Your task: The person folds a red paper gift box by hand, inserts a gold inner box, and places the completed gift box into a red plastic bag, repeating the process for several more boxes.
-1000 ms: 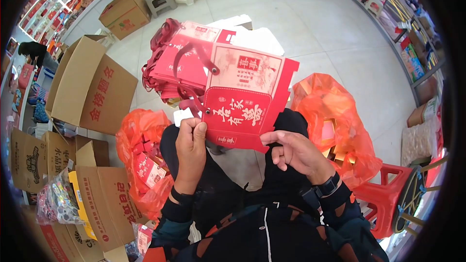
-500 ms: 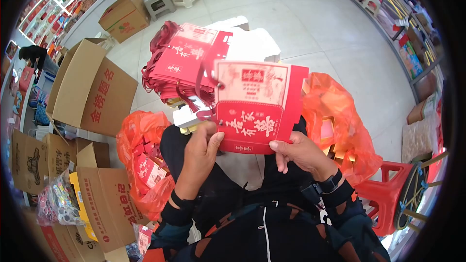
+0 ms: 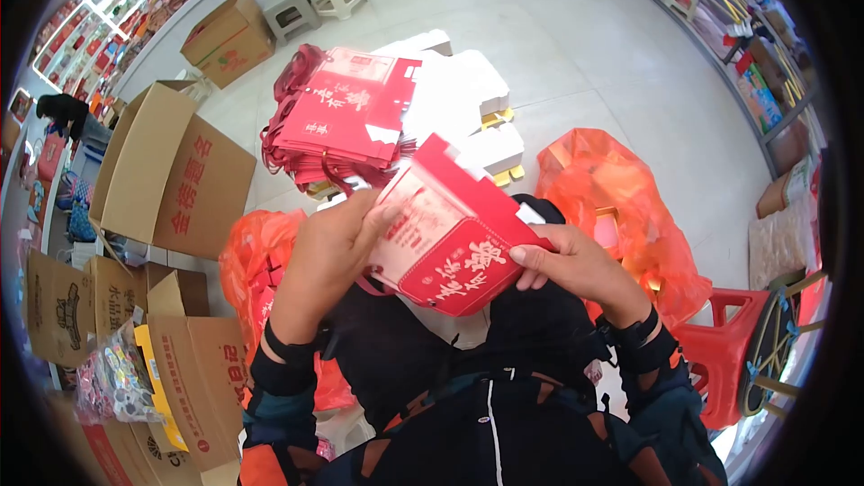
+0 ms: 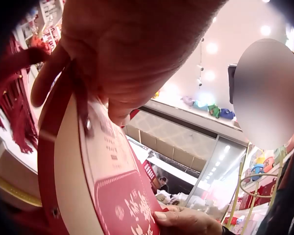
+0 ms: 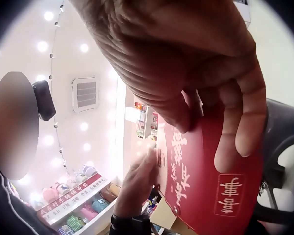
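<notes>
Tilted above the lap is a red and pink printed carton (image 3: 450,256) with white lettering and a dashed border. My left hand (image 3: 333,247) grips its upper left side, thumb over the pink panel. In the left wrist view, a dark red strap (image 4: 51,147) runs along the carton beside that hand (image 4: 122,54). At the lower right edge, my right hand (image 3: 580,265) pinches the carton between thumb and fingers. The right wrist view has the right hand's fingers (image 5: 240,122) lying over the red face near a small framed print.
Ahead, red printed cartons (image 3: 346,108) with straps lie stacked beside white boxes (image 3: 463,90). Orange plastic bags (image 3: 621,216) stand on both sides of the legs. Cardboard boxes (image 3: 171,171) are at left, a red stool (image 3: 724,351) at right.
The carton has turned and tilted, its top now leaning left. My left hand has moved up from the lower left corner onto its side; my right hand still holds the right edge.
</notes>
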Demonstrator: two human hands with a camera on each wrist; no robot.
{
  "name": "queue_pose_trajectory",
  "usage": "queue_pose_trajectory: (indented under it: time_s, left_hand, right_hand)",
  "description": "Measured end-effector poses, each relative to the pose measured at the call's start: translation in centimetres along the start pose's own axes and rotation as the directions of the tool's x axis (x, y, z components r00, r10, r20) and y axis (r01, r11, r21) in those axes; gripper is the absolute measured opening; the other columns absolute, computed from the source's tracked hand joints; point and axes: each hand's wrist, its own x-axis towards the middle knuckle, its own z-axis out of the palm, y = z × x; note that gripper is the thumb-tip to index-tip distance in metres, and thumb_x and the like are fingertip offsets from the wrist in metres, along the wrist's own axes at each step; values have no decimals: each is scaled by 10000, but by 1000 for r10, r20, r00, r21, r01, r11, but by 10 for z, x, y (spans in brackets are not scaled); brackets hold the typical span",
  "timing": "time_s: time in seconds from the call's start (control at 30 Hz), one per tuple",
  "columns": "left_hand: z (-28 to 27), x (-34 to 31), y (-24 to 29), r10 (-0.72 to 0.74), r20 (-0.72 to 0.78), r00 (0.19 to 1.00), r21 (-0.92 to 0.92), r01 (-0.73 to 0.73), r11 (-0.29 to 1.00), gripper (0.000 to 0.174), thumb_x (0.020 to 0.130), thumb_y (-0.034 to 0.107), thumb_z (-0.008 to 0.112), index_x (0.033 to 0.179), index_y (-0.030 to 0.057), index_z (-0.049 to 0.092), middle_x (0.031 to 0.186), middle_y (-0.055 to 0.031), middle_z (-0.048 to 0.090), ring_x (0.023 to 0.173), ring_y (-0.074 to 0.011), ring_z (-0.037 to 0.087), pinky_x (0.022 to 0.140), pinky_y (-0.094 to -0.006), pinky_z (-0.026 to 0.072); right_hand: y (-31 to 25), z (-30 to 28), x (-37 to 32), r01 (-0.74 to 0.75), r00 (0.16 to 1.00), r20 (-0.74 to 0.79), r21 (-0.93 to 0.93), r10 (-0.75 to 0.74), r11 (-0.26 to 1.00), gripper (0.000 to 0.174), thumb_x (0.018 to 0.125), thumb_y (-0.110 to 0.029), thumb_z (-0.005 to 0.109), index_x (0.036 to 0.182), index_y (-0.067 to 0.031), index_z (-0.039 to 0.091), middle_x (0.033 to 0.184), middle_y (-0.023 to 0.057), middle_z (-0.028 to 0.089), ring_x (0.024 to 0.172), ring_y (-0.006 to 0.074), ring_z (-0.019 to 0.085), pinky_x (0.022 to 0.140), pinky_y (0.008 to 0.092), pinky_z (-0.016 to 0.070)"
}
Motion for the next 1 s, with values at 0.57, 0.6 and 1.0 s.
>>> queue_pose_trajectory:
  time_s: [0.57, 0.6, 1.0]
  left_hand:
    - [44, -3, -18, 160, -213, 964, 96, -143, 985, 740, 949, 379, 662, 1458, -70, 367, 1257, -252, 566, 1138, -378, 581, 953, -431, 466]
    - [47, -7, -18, 152, -205, 967, 91, -136, 987, 740, 949, 379, 662, 1458, -70, 367, 1257, -252, 566, 1138, -378, 581, 953, -431, 466]
    - [69, -63, -4, 27, 229, 973, -183, 15, 983, 1158, 735, 452, 866, 1518, -101, 216, 1457, -307, 436, 1359, -399, 478, 1106, -406, 406]
  right_hand:
    - [-37, -1, 0, -20, 975, 216, -162, 56, 987, 383, 1009, -338, 622, 1181, 4, 642, 899, 45, 706, 685, 82, 683, 623, 222, 533]
    - [-32, 2, -2, -22, 964, 258, -162, 63, 987, 409, 1014, -353, 611, 1180, 21, 629, 896, 51, 702, 671, 74, 668, 624, 214, 531]
    - [-4, 25, -31, 358, 932, 126, -473, -341, 805, 199, 952, -236, 658, 967, -40, 630, 825, 119, 611, 770, 286, 625, 699, 380, 468]
